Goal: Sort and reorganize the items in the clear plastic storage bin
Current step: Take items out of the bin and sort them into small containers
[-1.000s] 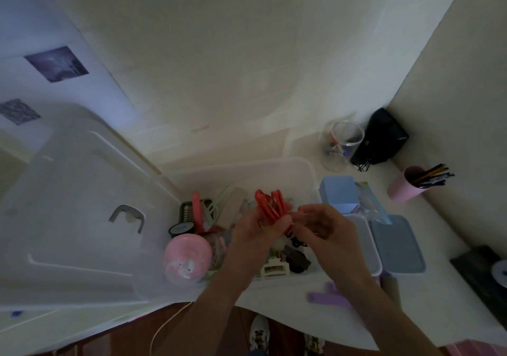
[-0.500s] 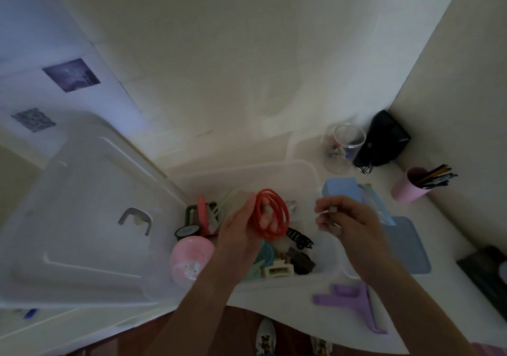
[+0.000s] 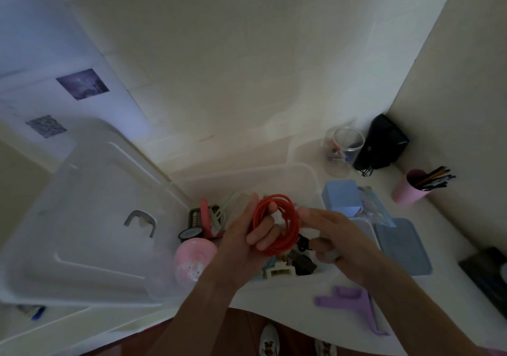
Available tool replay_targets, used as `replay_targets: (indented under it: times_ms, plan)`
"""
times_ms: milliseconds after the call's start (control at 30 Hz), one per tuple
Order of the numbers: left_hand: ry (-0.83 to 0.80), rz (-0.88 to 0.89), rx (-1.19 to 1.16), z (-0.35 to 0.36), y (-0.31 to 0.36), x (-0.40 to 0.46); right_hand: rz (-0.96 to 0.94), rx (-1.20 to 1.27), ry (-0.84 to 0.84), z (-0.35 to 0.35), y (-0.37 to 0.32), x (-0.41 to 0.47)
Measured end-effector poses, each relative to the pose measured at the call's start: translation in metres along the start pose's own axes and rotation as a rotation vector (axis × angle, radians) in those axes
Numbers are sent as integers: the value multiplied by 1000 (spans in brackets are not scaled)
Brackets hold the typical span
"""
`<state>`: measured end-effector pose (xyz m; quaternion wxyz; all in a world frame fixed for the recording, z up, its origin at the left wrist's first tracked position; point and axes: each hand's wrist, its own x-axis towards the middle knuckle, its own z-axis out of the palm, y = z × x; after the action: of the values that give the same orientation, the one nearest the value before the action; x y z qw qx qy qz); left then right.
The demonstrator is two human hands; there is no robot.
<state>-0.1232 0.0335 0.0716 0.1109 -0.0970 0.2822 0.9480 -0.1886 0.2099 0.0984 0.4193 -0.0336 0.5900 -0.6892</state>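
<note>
Since half a second ago the right hand (image 3: 340, 241) has come back in from beside the pale blue box (image 3: 341, 196) and now sits close to the coil of thin red cord (image 3: 275, 224), thumb tip just beside its loops; whether that thumb touches the cord I cannot tell, and the other fingers are curled, though what they hold is unclear. The left hand (image 3: 244, 239) grips the coil as before, fingers hooked through the ring, above the clear plastic storage bin (image 3: 307, 176); inside the bin lie a pink round case (image 3: 192, 257), combs (image 3: 212, 217), a cream hair claw (image 3: 278, 269) and dark clips. The white counter (image 3: 288, 311) also bears the bin's clear lid (image 3: 90, 218) to the left, a purple plastic piece (image 3: 348, 303), a grey-blue flat lid (image 3: 402, 248), a clear glass jar (image 3: 343, 151), a pink cup of pens (image 3: 411, 188) and a black pouch (image 3: 384, 143) in the corner of cream walls.
</note>
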Motion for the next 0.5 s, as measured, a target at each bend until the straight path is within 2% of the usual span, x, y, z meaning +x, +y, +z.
replay_targets:
  times_ms: [100,167,300,433,500]
  plan:
    - [9,0,83,-2,-3,1,-32,-102,127,7,-2,-1]
    - [63,-1,118,4,-4,0,-58,-159,148,9,-1,0]
    - [192,-8,89,10,-4,-4,-108,-169,115,4,2,-3]
    - [109,21,-61,15,4,-2,-94,-129,-6,-4,8,-7]
    - [111,29,-61,17,7,-1,-91,-123,3,-7,9,-9]
